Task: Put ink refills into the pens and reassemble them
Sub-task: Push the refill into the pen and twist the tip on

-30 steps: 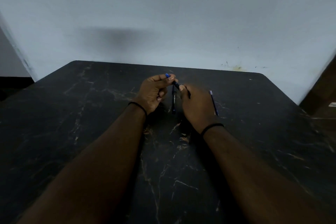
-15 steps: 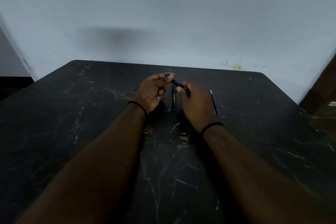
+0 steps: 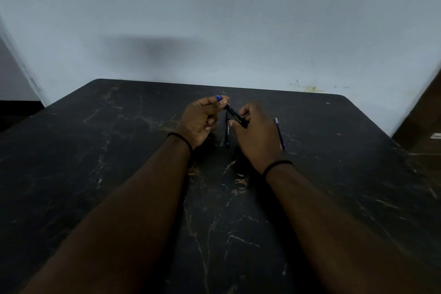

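Fingers of both hands, left hand (image 3: pixel 199 118) and right hand (image 3: pixel 256 133), pinch a black pen (image 3: pixel 235 116) with blue end

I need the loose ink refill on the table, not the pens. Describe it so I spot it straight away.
Start at the black marble table and find the right hand. Just beyond its outer side lies the ink refill, alone on the tabletop. It is a thin bluish-purple stick, far slimmer than the dark pen lying between the hands.

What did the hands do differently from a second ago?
Very little. The right hand loosened, its fingers lifting off the pen a bit. The left hand still pinches the blue end. The second pen and refill stayed on the table.
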A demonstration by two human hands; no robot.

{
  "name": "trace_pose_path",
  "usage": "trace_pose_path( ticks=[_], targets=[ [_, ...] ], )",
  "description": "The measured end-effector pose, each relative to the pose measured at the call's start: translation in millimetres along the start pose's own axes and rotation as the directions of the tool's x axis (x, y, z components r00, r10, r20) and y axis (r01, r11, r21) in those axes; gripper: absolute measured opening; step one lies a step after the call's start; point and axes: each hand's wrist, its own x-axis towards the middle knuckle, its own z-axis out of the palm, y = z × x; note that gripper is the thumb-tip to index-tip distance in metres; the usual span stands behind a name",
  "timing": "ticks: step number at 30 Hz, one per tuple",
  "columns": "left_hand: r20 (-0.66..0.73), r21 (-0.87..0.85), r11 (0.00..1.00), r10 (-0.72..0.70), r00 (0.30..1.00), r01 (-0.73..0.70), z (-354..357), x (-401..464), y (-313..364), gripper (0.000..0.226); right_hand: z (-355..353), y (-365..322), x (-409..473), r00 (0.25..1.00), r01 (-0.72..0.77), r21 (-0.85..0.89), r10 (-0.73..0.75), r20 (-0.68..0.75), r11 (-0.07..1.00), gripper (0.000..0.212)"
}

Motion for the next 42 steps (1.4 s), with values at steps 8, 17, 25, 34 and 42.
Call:
trace_pose_path(
  ticks=[8, 17, 25, 34, 42],
  targets=[
    [0.002, 0.006, 1.0, 0.006, 1.0, -0.006, -0.4, 0.4, 0.2, 0.012, -3.2, -2.8, 0.4, 0.999, 0.035, -0.035, -0.034, 0.022, 0.999, 0.025],
    [-0.018, 0.0, 1.0, -0.005, 1.0, 0.005, 1.0, -1.1, 2.1, 0.013, -2.7, 1.4, 2.0, 1.0, 0.024, -0.057, -0.024, -0.008, 0.998, 0.01],
    [-0.007, 0.005, 1.0, -0.01, 1.0, 0.01, -0.5, -1.6, 1.8, 0.013, -0.3, -0.8, -0.6, 1.0, 0.004, -0.01, -0.005, -0.014, 1.0, 0.016],
    [-0.001, -0.016, 1.0, -0.013, 1.0, 0.013, -2.9, 2.0, -0.3, 0.015, 1.3, -0.9, 2.1, 0.999, 0.029, -0.039, -0.028, 0.017, 0.999, 0.017],
    [0.0, -0.008, 1.0, -0.019, 1.0, 0.019, -2.4, 2.4, 0.0, 0.014, -0.3, 1.6, 3.0, 1.0, 0.002, -0.038, -0.001, 0.01, 0.999, 0.012]
  ],
)
